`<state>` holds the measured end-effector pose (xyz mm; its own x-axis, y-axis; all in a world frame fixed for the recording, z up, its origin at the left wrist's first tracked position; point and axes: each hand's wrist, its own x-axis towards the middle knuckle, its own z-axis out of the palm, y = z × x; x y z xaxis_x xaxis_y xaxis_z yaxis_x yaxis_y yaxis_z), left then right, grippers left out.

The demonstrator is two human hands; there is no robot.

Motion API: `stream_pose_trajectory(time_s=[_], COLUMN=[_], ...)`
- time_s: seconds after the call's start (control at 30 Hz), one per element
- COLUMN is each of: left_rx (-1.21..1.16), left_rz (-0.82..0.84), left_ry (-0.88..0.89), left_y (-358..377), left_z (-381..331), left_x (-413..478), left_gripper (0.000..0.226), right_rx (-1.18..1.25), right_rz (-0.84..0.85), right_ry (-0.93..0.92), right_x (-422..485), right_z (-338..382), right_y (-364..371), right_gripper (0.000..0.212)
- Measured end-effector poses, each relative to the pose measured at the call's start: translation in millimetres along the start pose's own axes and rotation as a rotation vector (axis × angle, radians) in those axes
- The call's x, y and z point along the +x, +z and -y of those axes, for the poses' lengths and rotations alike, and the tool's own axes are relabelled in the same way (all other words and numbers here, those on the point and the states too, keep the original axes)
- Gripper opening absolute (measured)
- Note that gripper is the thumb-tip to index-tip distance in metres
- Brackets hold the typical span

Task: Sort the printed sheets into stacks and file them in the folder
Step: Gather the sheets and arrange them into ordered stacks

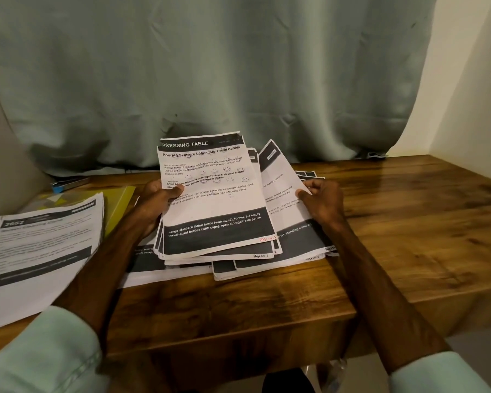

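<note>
My left hand (156, 202) grips the left edge of a raised bundle of printed sheets (213, 194), whose top page is headed "DRESSING TABLE". Beside it, my right hand (322, 201) pinches the right edge of another sheet (284, 191), lifted at a tilt behind the bundle. More loose sheets (238, 265) lie spread flat on the table beneath both. A separate stack of sheets (40, 245) sits at the left. A yellow-green folder (119, 205) lies partly hidden under that stack.
The wooden table (394, 236) has its front edge close to me and bare surface on the right. A blue and silver stapler (68, 184) lies at the back left. A grey-green curtain (210, 80) hangs behind, and a cream wall (471, 95) stands at right.
</note>
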<state>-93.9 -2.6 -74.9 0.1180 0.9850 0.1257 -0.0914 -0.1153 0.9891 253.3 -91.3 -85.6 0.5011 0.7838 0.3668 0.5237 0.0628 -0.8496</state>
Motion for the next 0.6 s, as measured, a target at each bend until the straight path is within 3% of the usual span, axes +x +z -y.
stream_pose_trajectory(time_s=[0.6], left_rx=[0.013], left_rz=[-0.047], left_ry=[-0.048], left_y=[-2.5], left_z=[1.0], left_x=[3.5], left_gripper=[0.032], right_rx=[0.102], right_rz=[-0.054], right_ry=[0.040], right_x=[0.1], right_z=[3.8], right_y=[-4.8], right_gripper=[0.027])
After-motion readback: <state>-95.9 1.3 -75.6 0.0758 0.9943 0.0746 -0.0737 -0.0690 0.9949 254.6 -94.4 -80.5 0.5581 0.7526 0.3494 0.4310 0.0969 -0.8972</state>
